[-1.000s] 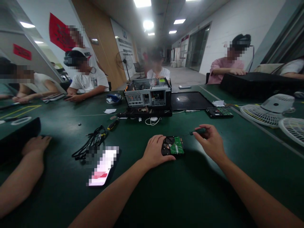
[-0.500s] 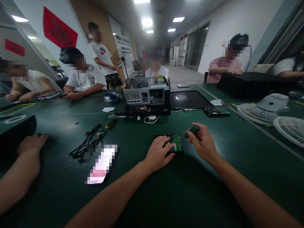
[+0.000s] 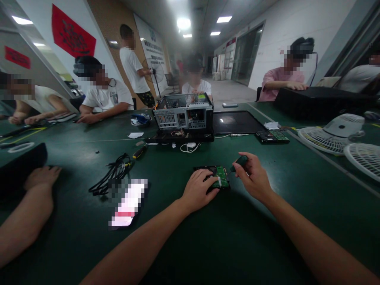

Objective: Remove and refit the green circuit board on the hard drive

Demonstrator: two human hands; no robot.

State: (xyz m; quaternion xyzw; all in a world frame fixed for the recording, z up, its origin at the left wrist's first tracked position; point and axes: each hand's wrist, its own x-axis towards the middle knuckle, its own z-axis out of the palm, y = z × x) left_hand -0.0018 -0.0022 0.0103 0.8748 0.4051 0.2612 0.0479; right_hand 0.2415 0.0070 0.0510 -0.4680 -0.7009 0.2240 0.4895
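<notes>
A hard drive (image 3: 219, 175) lies circuit-board side up on the green table (image 3: 184, 245), just in front of me. My left hand (image 3: 198, 190) rests on its near left part, fingers curled over it and pressing it down. My right hand (image 3: 252, 176) is closed round a dark-handled screwdriver (image 3: 240, 161), held just right of the drive with its tip pointing toward the drive's right edge.
An open computer case (image 3: 184, 114) stands beyond, with a black side panel (image 3: 236, 122) and a second drive (image 3: 272, 136) to its right. Black cables (image 3: 114, 174), a phone (image 3: 127, 204) and another screwdriver (image 3: 140, 151) lie left. Fan grilles (image 3: 338, 136) sit right. A neighbour's arm (image 3: 26, 209) rests left. Several people sit around.
My right hand has picked up the screwdriver from the table and brought it to the drive's right edge. My left hand shifted further onto the drive.
</notes>
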